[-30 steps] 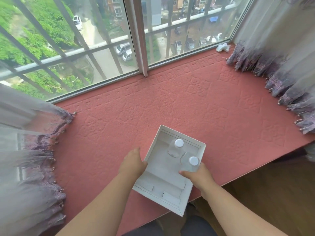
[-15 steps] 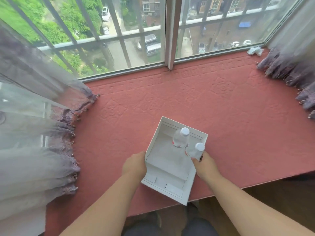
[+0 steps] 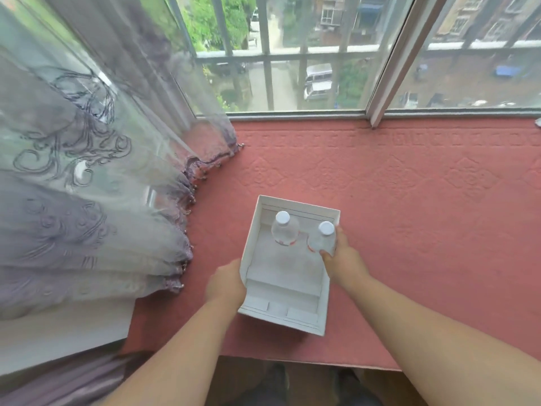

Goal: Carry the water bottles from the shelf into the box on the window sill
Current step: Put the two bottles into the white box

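A shallow white box (image 3: 322, 300) lies on the red-covered window sill (image 3: 424, 215). Two clear water bottles with white caps stand upright inside it at the far end. The left bottle (image 3: 284, 231) stands free. My right hand (image 3: 341, 257) grips the right bottle (image 3: 322, 240) from its right side, thumb toward me. My left hand (image 3: 225, 284) rests against the box's left wall near its front corner; its fingers are hidden behind the hand.
A sheer purple curtain (image 3: 96, 200) hangs over the left part of the sill, close to the box. Barred window panes (image 3: 307, 68) run along the far side. The sill's front edge lies just beneath my arms, with floor below.
The view has swung left, bringing the left curtain into the frame. My right hand stays on the right bottle, my left hand stays at the box's left wall.
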`<move>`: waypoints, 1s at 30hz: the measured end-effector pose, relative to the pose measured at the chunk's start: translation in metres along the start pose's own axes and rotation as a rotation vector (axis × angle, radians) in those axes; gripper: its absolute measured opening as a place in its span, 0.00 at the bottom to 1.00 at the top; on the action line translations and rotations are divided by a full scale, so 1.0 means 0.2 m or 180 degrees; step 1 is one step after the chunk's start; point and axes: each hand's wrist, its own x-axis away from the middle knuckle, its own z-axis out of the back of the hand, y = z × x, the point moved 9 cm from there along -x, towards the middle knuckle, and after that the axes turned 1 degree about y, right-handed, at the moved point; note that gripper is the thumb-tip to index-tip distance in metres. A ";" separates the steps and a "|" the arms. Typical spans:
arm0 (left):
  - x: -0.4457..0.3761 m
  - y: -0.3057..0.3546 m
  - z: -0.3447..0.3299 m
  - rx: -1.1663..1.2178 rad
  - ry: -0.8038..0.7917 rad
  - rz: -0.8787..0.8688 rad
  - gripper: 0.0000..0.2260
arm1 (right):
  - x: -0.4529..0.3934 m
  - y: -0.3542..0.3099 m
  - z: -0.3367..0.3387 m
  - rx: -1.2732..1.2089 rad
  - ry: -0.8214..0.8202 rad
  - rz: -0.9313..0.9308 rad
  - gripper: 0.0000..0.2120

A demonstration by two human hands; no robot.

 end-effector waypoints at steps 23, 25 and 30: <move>-0.25 0.17 0.24 0.1212 0.0861 -0.0634 0.35 | -0.10 -0.26 -0.10 0.0058 0.0141 0.0604 0.29; -0.27 0.21 0.22 0.1276 0.0700 -0.0696 0.34 | -0.10 -0.26 -0.10 0.0252 0.0151 0.0545 0.34; -0.34 0.25 0.30 0.1485 0.1015 -0.0414 0.38 | -0.07 -0.33 -0.06 0.0747 0.0229 0.0823 0.38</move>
